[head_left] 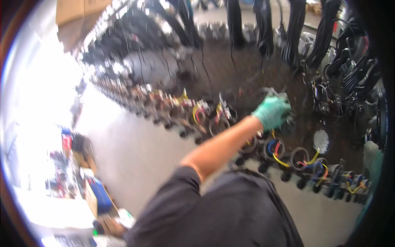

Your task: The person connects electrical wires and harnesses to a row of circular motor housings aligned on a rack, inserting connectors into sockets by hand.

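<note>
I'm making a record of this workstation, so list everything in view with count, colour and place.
Cable bundles: several, black, hanging along the top
Board: one, dark, centre
Wire coils: many, grey with yellow, blue and red, along the board's near edge
Round knobs: many, black, below the coils
Oval patch: one, whitish, on the board, right
Cardboard box: at least one, brown, upper left
Boxlike object: one, blue, lower left
Floor: one, pale grey, left of centre
Clothing: dark, bottom
Left grip: one, green-gloved, over the board; contents unclear
Right grip: one, pale green-gloved, right edge, blurred
</note>
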Tool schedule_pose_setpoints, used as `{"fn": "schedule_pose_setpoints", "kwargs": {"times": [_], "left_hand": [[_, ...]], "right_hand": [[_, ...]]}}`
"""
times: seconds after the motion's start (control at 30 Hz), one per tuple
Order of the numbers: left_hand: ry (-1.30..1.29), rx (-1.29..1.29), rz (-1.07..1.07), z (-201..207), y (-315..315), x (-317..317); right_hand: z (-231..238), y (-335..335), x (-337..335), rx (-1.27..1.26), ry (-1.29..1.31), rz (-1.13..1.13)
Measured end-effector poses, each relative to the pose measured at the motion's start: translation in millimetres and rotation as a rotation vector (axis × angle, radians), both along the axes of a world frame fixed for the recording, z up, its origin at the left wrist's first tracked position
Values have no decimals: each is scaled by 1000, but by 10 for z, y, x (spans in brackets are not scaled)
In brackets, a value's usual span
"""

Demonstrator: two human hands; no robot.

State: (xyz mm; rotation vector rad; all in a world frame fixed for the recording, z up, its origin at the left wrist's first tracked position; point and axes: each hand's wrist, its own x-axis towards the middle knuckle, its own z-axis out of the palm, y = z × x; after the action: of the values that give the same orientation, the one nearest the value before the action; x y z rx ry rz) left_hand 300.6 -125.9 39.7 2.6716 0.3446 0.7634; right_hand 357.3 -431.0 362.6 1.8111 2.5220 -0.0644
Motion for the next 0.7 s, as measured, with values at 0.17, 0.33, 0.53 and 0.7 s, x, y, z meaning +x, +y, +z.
{"fn": "schedule_pose_setpoints", "kwargs": {"times": [0.17, 0.33, 0.53, 0.7], "left_hand": [[20, -141, 61, -29, 20, -104], [-85, -145, 106, -70, 111, -214], [-306, -531, -46, -548, -12, -109], [-53, -155, 29, -136, -250, -356]], "right_hand": [[-323, 133, 144, -40, 71, 61], [-428, 237, 83, -71, 91, 100], [-475, 153, 97, -75, 100, 153], [-655, 170, 191, -112, 118, 201]]}}
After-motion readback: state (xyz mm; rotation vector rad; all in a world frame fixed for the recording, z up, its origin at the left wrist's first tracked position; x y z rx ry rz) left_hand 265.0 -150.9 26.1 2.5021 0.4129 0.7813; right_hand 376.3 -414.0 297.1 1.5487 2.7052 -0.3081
